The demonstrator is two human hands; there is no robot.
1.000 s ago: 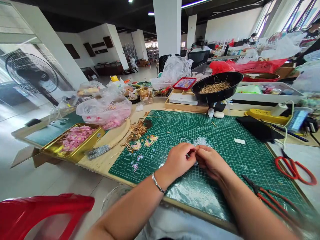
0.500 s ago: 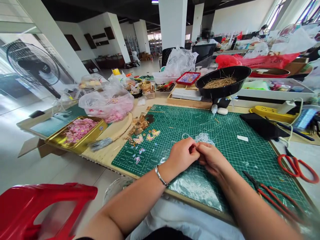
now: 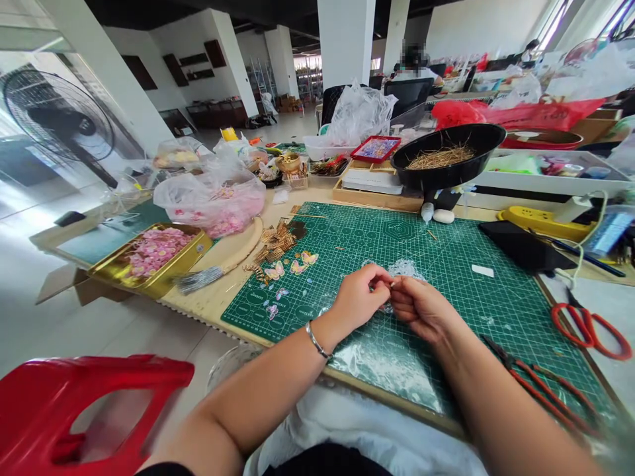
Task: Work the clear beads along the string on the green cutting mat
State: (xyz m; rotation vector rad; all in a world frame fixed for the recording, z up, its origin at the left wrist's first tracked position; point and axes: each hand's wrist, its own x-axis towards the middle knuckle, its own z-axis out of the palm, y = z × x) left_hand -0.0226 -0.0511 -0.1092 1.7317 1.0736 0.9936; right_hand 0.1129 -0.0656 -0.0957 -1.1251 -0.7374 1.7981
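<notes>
My left hand (image 3: 361, 296) and my right hand (image 3: 421, 305) meet fingertip to fingertip above the green cutting mat (image 3: 357, 244). Both are closed in a pinch; what they hold between them is too small to make out. Just behind the fingers lies a pile of clear, whitish pieces (image 3: 404, 268). To the left on the mat are butterfly pieces (image 3: 274, 270), with gold-coloured combs (image 3: 278, 239) beyond them. Red-handled pliers (image 3: 546, 390) rest beside my right forearm.
A gold tin of pink flowers (image 3: 159, 254) and a wire bundle (image 3: 201, 279) are at left. Red-handled scissors (image 3: 590, 328) lie at right. A black bowl (image 3: 446, 158) stands behind the mat. A person (image 3: 417, 69) sits in the background.
The view has shifted slightly. My fingertips have moved a little, and my right hand's fingers are turned more into view.
</notes>
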